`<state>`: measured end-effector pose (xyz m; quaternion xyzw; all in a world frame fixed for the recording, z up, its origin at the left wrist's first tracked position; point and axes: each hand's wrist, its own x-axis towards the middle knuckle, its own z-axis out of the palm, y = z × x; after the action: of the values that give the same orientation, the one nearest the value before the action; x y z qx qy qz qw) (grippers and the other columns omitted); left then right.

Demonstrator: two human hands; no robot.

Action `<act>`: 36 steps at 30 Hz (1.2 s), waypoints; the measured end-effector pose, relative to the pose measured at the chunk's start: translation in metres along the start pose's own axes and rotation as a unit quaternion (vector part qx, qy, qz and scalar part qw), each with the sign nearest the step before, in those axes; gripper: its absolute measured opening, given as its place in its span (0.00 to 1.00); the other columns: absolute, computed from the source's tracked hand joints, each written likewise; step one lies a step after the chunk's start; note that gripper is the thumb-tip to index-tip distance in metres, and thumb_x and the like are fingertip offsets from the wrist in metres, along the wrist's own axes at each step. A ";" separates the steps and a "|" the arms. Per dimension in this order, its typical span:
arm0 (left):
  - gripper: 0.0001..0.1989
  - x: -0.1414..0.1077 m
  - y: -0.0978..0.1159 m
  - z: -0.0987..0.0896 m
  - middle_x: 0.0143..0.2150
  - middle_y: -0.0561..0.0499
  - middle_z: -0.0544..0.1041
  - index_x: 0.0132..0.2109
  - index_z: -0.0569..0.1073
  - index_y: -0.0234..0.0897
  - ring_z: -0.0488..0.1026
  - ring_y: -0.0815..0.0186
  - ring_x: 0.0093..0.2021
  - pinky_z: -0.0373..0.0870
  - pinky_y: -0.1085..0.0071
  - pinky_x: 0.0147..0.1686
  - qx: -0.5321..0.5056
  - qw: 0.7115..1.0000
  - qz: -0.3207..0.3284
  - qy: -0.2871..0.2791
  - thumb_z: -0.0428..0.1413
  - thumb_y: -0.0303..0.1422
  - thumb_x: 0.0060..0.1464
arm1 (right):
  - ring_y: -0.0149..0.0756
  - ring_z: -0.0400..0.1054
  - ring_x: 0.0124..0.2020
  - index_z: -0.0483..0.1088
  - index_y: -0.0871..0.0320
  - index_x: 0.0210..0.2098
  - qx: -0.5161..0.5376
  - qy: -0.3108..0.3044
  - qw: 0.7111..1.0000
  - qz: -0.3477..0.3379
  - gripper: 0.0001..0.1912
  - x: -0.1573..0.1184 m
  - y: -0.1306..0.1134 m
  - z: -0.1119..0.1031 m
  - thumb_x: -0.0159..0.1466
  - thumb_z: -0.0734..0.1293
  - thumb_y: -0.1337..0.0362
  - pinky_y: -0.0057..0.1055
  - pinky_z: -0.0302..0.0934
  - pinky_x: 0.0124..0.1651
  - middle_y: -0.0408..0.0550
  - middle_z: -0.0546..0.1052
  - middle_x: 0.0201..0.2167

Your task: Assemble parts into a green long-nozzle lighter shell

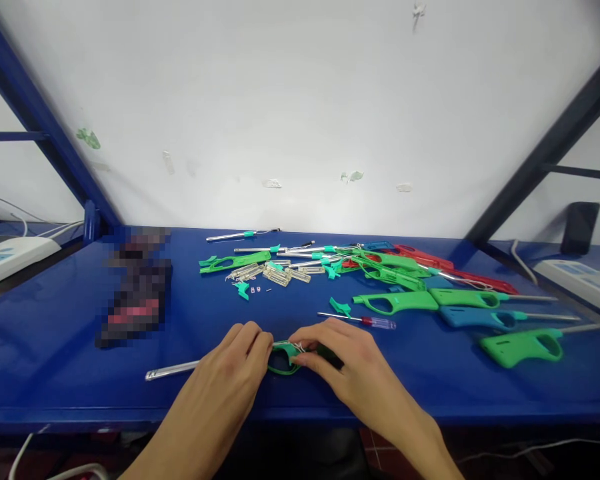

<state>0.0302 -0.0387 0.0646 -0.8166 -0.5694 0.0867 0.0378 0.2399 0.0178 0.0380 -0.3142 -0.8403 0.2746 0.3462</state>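
Lighter body point(284, 371), green and open-framed, lies near the front edge of the desk point(60, 360), between the two hands. The left hand point(227, 370) covers one end with its fingers curled down together over it, probably to keep it steady; its thumb is hidden. The metal tube point(173, 371) sticks out past that hand toward the left edge, seemingly left free so that nothing presses on it. The right hand point(363, 360) has thumb and forefinger pinching the thin wires point(299, 347) beside the teal trigger point(294, 359), a fine grip that suits such small parts.

One screwdriver point(377, 323) lies just beyond, its handle to the right, likely for easy reach. Three lighters with tubes fitted lie toward the right edge, tips outward: two green, one at the back point(463, 298) and one nearer the front point(510, 348), and one blue point(475, 317) between them. At least two red shells point(485, 280) lie behind. One green shell point(237, 262) sits left of the clear tanks point(276, 275), perhaps seven, though they overlap too much to be sure. One rod point(230, 237) lies alone by the back edge, with several others in the pile to its right
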 end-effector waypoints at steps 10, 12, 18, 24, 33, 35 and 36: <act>0.28 0.001 0.001 -0.001 0.54 0.43 0.78 0.55 0.76 0.34 0.76 0.52 0.51 0.81 0.50 0.50 -0.010 1.000 -0.002 0.000 0.44 0.11 0.54 | 0.37 0.75 0.40 0.76 0.50 0.50 -0.039 0.000 0.999 -0.021 0.06 -0.001 0.002 0.002 0.76 0.69 0.64 0.34 0.64 0.48 0.38 0.85 0.43; 0.28 0.001 0.000 0.000 0.54 0.43 0.78 0.55 0.76 0.34 0.76 0.51 0.51 0.81 0.49 0.51 -0.015 1.000 -0.003 -0.001 0.44 0.11 0.54 | 0.37 0.75 0.41 0.76 0.50 0.50 -0.044 0.000 0.999 -0.024 0.06 -0.001 0.003 0.003 0.76 0.68 0.64 0.35 0.64 0.47 0.39 0.85 0.43; 0.28 0.004 0.000 0.001 0.56 0.42 0.77 0.56 0.75 0.33 0.76 0.50 0.53 0.80 0.46 0.52 -0.041 0.999 -0.015 -0.020 0.43 0.11 0.57 | 0.38 0.75 0.43 0.76 0.50 0.51 -0.050 0.000 0.998 -0.023 0.07 0.000 0.005 0.005 0.77 0.67 0.65 0.36 0.64 0.48 0.40 0.85 0.46; 0.32 0.002 -0.002 0.004 0.62 0.42 0.75 0.60 0.72 0.34 0.75 0.49 0.56 0.81 0.47 0.52 -0.071 0.997 -0.026 -0.030 0.43 0.09 0.55 | 0.38 0.75 0.43 0.76 0.49 0.50 -0.036 -0.002 0.999 -0.008 0.05 0.001 0.005 0.004 0.76 0.68 0.64 0.34 0.65 0.49 0.38 0.85 0.45; 0.19 0.002 0.002 -0.008 0.63 0.43 0.75 0.59 0.73 0.36 0.74 0.50 0.60 0.77 0.43 0.59 -0.110 0.993 -0.034 -0.011 0.41 0.25 0.72 | 0.35 0.74 0.40 0.75 0.47 0.52 -0.021 0.001 0.999 0.027 0.08 0.002 0.008 0.004 0.74 0.71 0.63 0.32 0.65 0.46 0.39 0.79 0.40; 0.20 0.001 0.003 -0.012 0.61 0.45 0.76 0.58 0.74 0.39 0.75 0.51 0.59 0.79 0.45 0.57 -0.119 0.992 -0.035 -0.009 0.41 0.25 0.73 | 0.34 0.73 0.38 0.75 0.47 0.51 -0.017 0.001 0.999 0.032 0.07 0.003 0.007 0.005 0.74 0.71 0.63 0.31 0.64 0.44 0.38 0.77 0.39; 0.20 0.000 0.004 -0.012 0.59 0.46 0.77 0.57 0.74 0.40 0.75 0.52 0.58 0.80 0.45 0.55 -0.121 0.992 -0.033 -0.005 0.41 0.25 0.73 | 0.34 0.73 0.38 0.75 0.47 0.51 -0.015 0.001 0.999 0.033 0.07 0.003 0.007 0.005 0.74 0.71 0.64 0.30 0.64 0.44 0.38 0.77 0.39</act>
<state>0.0360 -0.0396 0.0758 -0.7957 -0.6023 0.0195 -0.0615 0.2369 0.0231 0.0313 -0.3476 -0.8328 0.2730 0.3333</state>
